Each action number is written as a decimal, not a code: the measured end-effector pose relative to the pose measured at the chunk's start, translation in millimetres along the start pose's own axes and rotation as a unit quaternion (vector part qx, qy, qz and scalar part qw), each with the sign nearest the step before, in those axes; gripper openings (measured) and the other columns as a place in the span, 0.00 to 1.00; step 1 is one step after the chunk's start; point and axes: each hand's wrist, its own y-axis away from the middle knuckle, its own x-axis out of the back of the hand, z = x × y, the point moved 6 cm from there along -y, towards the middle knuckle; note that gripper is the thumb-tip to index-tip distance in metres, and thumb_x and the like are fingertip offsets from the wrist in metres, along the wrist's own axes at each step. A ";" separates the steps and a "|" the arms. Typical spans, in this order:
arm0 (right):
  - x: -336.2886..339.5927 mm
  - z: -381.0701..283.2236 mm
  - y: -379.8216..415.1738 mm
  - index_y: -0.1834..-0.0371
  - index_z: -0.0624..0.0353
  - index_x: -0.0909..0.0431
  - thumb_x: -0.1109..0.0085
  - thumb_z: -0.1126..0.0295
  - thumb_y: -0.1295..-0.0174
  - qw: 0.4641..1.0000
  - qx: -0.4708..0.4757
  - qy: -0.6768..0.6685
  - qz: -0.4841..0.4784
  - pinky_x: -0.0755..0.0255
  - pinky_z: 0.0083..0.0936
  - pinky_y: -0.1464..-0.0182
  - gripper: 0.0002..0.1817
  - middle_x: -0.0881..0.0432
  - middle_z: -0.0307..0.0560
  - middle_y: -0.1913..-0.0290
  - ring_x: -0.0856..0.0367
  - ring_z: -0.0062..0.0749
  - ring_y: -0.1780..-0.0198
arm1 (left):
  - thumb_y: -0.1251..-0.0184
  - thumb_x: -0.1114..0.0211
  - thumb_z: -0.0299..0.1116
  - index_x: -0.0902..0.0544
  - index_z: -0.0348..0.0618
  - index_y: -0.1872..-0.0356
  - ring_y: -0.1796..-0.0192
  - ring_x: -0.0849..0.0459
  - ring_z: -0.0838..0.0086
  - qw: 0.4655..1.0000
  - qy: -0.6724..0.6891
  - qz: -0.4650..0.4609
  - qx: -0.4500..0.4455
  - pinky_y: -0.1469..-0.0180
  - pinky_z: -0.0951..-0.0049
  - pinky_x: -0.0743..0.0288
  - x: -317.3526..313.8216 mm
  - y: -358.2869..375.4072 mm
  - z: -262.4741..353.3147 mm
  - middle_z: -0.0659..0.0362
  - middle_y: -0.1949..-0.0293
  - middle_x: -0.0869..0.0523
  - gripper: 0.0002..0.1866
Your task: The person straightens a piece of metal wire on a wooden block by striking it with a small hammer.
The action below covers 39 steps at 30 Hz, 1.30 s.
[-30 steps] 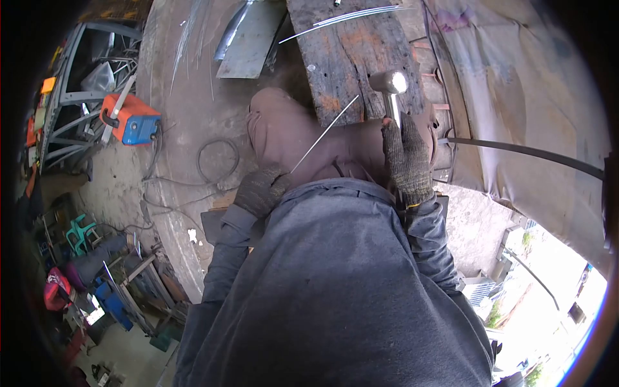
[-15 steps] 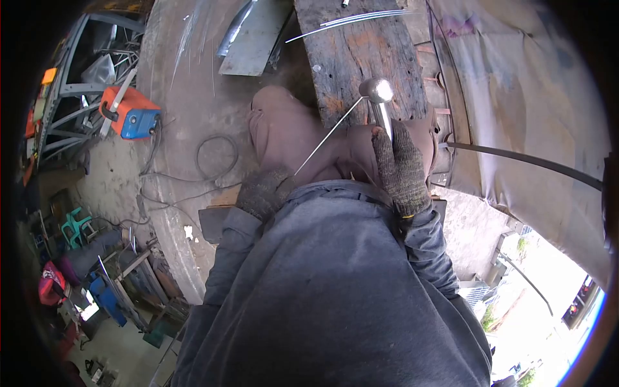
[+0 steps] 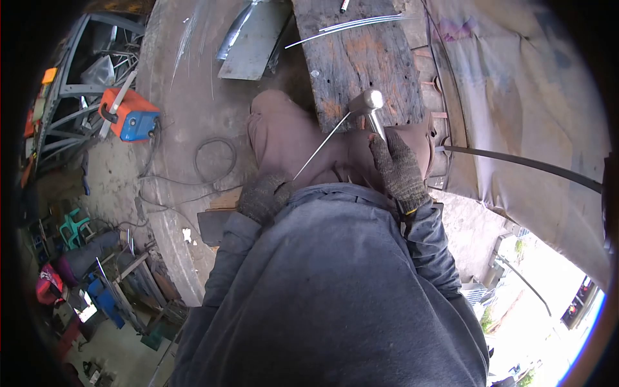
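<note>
My right hand (image 3: 398,168) clamped on hammer (image 3: 366,103), left hand (image 3: 263,197) closed round rod (image 3: 322,146). Best keep rod still (no wobble), hammer flat.

Before the person (image 3: 348,277) lies the board (image 3: 367,61), and on its far part are some rods (image 3: 361,23). To the left of the board is the metal sheet (image 3: 248,51), farther left is the box (image 3: 139,125), and at right is the cloth (image 3: 529,97). In the right hand (image 3: 400,168) is the hammer (image 3: 365,103), and in the left hand (image 3: 264,197) is a single rod (image 3: 322,146)
</note>
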 end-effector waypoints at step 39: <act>24.6 37.0 -22.1 0.48 0.61 0.27 0.48 0.55 0.26 0.983 0.037 0.112 0.143 0.26 0.44 0.64 0.19 0.17 0.61 0.69 0.16 0.57 0.66 | 0.30 0.36 0.35 0.19 0.40 0.53 0.70 0.18 0.74 0.928 0.205 0.182 -0.254 0.67 0.70 0.23 29.3 -57.8 84.4 0.61 0.69 0.16 0.11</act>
